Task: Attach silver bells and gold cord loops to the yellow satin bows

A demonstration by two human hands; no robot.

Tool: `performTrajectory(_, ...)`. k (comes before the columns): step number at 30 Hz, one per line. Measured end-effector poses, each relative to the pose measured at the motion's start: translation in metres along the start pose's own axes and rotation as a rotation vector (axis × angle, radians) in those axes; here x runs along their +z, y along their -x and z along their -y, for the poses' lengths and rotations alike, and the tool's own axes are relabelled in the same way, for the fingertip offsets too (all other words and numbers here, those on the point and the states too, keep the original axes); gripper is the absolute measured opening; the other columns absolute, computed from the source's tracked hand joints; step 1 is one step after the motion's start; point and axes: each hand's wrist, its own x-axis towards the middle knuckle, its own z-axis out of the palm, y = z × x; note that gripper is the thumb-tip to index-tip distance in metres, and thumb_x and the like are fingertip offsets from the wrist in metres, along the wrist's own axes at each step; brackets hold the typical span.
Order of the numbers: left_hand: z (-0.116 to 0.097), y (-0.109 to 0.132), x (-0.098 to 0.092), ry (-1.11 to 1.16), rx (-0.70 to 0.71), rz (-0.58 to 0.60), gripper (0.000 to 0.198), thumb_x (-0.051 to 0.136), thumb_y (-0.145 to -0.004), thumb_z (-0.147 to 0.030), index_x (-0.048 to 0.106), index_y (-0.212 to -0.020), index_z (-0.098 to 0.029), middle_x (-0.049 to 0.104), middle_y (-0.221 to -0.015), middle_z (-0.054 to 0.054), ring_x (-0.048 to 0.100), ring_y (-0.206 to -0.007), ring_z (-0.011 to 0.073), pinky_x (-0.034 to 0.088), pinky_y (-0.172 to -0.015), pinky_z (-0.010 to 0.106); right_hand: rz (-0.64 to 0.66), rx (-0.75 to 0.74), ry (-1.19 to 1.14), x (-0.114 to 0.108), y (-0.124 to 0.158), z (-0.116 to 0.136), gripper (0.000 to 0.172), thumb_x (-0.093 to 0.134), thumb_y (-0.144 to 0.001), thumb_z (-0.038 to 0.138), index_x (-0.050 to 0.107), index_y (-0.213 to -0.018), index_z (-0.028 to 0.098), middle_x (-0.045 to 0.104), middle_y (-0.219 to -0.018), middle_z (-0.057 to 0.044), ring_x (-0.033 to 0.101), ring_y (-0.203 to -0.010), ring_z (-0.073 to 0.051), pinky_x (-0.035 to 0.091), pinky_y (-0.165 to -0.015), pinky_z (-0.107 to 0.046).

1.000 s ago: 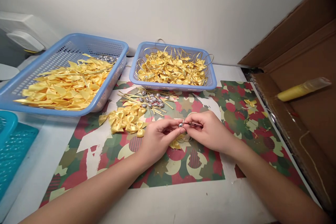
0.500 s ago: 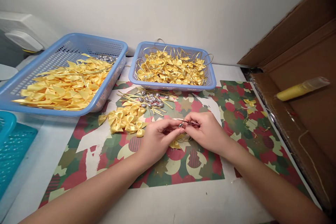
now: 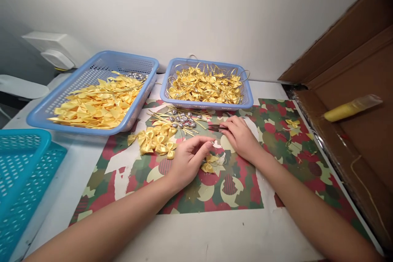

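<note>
My left hand (image 3: 188,159) is closed in a pinch, with a small silver bead or bell (image 3: 212,143) showing at the fingertips. Farther out on the patterned sheet, my right hand (image 3: 242,138) has its fingers around small dark snips (image 3: 216,127); the blades point left and the handles are mostly hidden. Just beyond my left fingertips lies a yellow ribbon bow (image 3: 208,166) with pale thread by it. A heap of yellow bows (image 3: 156,138) is left of my left hand. Behind it are loose silver beads (image 3: 184,119) and gold ties (image 3: 159,115).
A blue basket (image 3: 73,129) of yellow bows and silver beads stands back left. Another blue basket (image 3: 205,104) holds bows with gold loops. Teal baskets (image 3: 30,172) sit at the left edge. A cardboard wall (image 3: 353,77) with a yellow tube (image 3: 346,109) bounds the right.
My hands have come apart: the right moved forward with the snips, lowering them toward the loose beads. My left still pinches the silver piece. The view has shifted slightly left.
</note>
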Motion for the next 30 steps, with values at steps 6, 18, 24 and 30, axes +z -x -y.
performTrajectory(6, -0.001, -0.001, 0.002, -0.101, 0.153, -0.024, 0.017, 0.067, -0.085, -0.029, 0.074, -0.098, -0.021, 0.069, -0.085, 0.004, 0.062, -0.07, 0.0135, 0.051, -0.061, 0.023, -0.089, 0.045, -0.161, -0.012, -0.001, 0.015, 0.021, 0.052, -0.093, 0.022, 0.067, -0.107, 0.017, 0.064, -0.107, -0.012, 0.055, -0.102, -0.027, 0.045, -0.091, -0.043)
performTrajectory(18, -0.031, -0.002, -0.007, 0.036, 0.042, -0.068, 0.021, 0.061, -0.087, -0.031, 0.07, -0.1, -0.018, 0.068, -0.089, 0.005, 0.063, -0.071, 0.0132, 0.051, -0.062, 0.023, 0.137, 0.136, -0.402, -0.032, 0.0, 0.051, 0.009, 0.061, -0.087, 0.018, 0.069, -0.082, 0.018, 0.067, -0.083, -0.003, 0.058, -0.084, -0.018, 0.044, -0.08, -0.032)
performTrajectory(24, -0.035, -0.009, -0.012, 0.222, -0.074, -0.123, 0.026, 0.063, -0.086, -0.04, 0.069, -0.096, -0.017, 0.058, -0.069, -0.002, 0.055, -0.064, 0.0101, 0.048, -0.064, 0.023, 0.258, 0.0, -0.047, -0.016, 0.014, 0.079, 0.008, 0.066, -0.086, 0.023, 0.067, -0.079, 0.019, 0.065, -0.094, -0.005, 0.051, -0.093, -0.023, 0.039, -0.088, -0.044)
performTrajectory(30, -0.023, -0.007, -0.008, 0.288, -0.129, -0.064, 0.026, 0.063, -0.086, -0.043, 0.068, -0.092, -0.018, 0.053, -0.064, -0.003, 0.053, -0.062, 0.0097, 0.046, -0.061, 0.022, 0.33, 0.015, 0.122, -0.012, 0.018, 0.088, 0.012, 0.055, -0.091, 0.015, 0.066, -0.087, 0.016, 0.064, -0.102, -0.01, 0.051, -0.098, -0.027, 0.04, -0.085, -0.047)
